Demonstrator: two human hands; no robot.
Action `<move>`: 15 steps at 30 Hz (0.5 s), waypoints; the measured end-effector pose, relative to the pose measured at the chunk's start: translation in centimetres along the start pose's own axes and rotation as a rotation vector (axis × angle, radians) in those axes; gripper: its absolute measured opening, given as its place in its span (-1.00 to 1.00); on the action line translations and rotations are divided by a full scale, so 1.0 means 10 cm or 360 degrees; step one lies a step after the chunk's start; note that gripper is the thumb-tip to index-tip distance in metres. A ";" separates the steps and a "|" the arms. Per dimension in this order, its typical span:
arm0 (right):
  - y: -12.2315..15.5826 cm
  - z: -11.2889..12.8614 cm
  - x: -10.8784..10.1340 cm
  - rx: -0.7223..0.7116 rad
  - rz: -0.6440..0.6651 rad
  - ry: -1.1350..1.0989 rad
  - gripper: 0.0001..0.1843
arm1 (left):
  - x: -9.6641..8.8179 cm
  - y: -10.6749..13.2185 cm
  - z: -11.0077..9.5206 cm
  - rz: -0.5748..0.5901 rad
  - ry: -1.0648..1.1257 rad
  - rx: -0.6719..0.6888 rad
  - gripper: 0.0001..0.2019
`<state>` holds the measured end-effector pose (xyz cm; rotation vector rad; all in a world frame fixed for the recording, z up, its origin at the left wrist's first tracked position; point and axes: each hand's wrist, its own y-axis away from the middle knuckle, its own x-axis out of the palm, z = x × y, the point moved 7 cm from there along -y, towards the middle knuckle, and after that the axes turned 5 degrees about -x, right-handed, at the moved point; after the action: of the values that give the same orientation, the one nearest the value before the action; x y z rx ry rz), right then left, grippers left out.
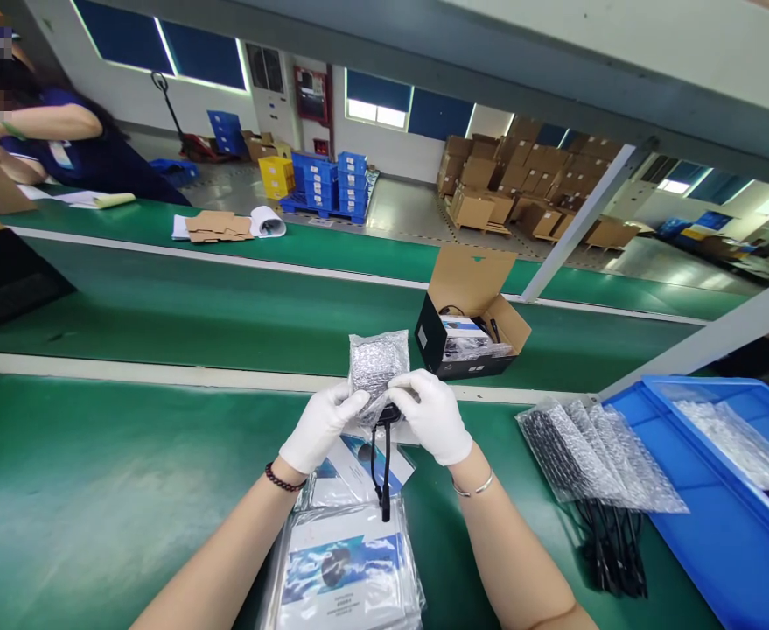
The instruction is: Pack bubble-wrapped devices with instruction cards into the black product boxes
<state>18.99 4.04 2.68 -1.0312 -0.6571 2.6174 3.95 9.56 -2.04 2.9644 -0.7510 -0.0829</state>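
Note:
Both my white-gloved hands pinch a clear bubble-wrap bag (377, 360) over the green bench. My left hand (326, 423) closes on its lower left side, and my right hand (431, 416) grips the lower right edge. A black cable (386, 472) hangs from the bag's lower end, its plug pointing toward me. What else the bag wraps is hard to make out. Beneath lie printed blue-and-white booklets (354, 464), and nearer me a stack of plastic-bagged booklets (345, 569).
An open black carton (466, 359) with booklets and cables stands beyond my right hand. Several bubble-wrapped items with black cables (594, 459) lie against a blue bin (705, 490). A grey post (581, 223) rises at right. A co-worker (75, 140) is at far left.

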 end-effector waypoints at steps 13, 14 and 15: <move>0.08 -0.21 0.08 0.0791 0.0106 -0.1669 -0.21 | 0.32 -0.08 0.11 0.0255 0.1750 -0.0080 -0.66; 0.10 -0.23 0.12 0.0850 0.0213 -0.1728 -0.12 | 0.31 -0.07 0.11 0.0257 0.1746 -0.0056 -0.64; 0.12 -0.27 0.16 0.0896 0.0304 -0.1723 -0.04 | 0.31 -0.05 0.10 0.0275 0.1744 -0.0042 -0.62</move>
<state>19.60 4.45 -0.57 0.5667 0.0665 3.0871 6.79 8.42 -3.17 2.3110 -0.7537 1.3613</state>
